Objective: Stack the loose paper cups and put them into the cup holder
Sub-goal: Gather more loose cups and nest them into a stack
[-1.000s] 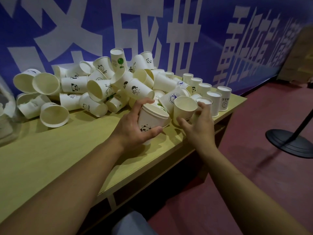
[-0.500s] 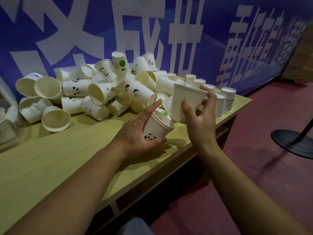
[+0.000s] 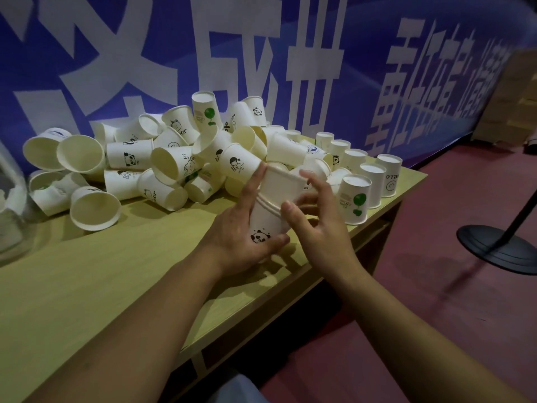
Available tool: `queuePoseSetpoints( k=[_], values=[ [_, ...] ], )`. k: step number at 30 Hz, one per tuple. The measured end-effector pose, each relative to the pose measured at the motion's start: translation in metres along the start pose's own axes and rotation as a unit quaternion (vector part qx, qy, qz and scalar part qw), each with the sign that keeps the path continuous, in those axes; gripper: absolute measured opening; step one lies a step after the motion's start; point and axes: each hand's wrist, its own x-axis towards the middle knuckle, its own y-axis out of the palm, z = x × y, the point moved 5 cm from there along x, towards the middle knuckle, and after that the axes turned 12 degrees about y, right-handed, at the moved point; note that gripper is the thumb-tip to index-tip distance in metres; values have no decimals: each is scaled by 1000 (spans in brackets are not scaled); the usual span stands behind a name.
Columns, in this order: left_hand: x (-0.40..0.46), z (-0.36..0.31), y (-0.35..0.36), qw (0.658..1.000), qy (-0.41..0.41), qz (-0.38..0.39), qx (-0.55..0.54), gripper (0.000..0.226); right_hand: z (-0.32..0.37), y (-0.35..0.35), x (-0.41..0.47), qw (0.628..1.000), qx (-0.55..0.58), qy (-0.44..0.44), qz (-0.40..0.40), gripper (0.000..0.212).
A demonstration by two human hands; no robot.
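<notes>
Just in front of the heap of loose paper cups (image 3: 174, 158), above the near edge of the wooden table (image 3: 96, 286): left hand (image 3: 241, 237) curled round a small nested stack with a panda cup (image 3: 266, 225) as its lowest cup, right hand (image 3: 319, 228) with fingers spread wide at the side of the plain top cup (image 3: 283, 184), steadying it, not really gripping. Top cup only half seated, a bit tilted. Better to hold the stack firm low down, line up the rims, then push straight along the axis — not sideways, otherwise thin paper walls probably crease. No cup holder surely recognised; only a clear container (image 3: 11, 205) far left of the heap.

Readable writing: "HELLO" upside down on an inverted cup (image 3: 388, 177) right of the heap, "Hi" on another (image 3: 174, 167). Large white characters on the blue banner (image 3: 377, 53) behind — not readable for certain.
</notes>
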Motion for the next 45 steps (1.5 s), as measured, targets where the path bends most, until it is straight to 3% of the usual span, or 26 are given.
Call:
queuePoseSetpoints(
  k=[3, 7, 9, 11, 13, 16, 20, 23, 26, 30, 32, 38, 41, 45],
  values=[
    [-1, 7, -5, 997, -23, -55, -51, 111, -3, 1, -2, 997, -71, -17, 13, 45],
    [-4, 15, -13, 993, -36, -91, -72, 80, 9, -20, 16, 980, -189, -62, -13, 40],
    [-5, 19, -16, 991, -49, -101, -79, 77, 22, -29, 38, 928, -360, -91, -13, 47],
    [-5, 20, -16, 991, -51, -100, -78, 80, 29, -28, 62, 836, -533, -128, 21, 55],
    [-6, 20, -17, 991, -49, -97, -75, 81, 29, -21, 82, 772, -613, -151, 76, 65],
    [-5, 21, -16, 992, -47, -88, -79, 83, 23, -13, 104, 739, -643, -150, 133, 73],
    [-6, 20, -14, 991, -43, -78, -98, 80, 18, -11, 117, 717, -663, -159, 143, 76],
    [-6, 18, -12, 991, -41, -69, -110, 80, 24, -20, 123, 727, -656, -168, 116, 80],
    [-5, 18, -9, 990, -43, -60, -117, 81, 40, -36, 125, 763, -624, -153, 70, 81],
    [-5, 16, -7, 991, -44, -47, -119, 85, 62, -37, 106, 928, -346, -106, 87, 82],
    [-6, 16, -7, 991, -48, -47, -114, 89, 66, -26, 89, 960, -240, -90, 114, 79],
    [-5, 14, -11, 991, -42, -73, -104, 106, 52, 4, 61, 991, -58, 2, 120, 71],
    [-5, 12, -15, 989, -39, -101, -100, 109, 44, 15, 54, 989, -56, 9, 136, 62],
    [-4, 17, -24, 983, -19, -158, -93, 111, 38, 15, 50, 989, -75, -11, 128, 30]
  ],
)
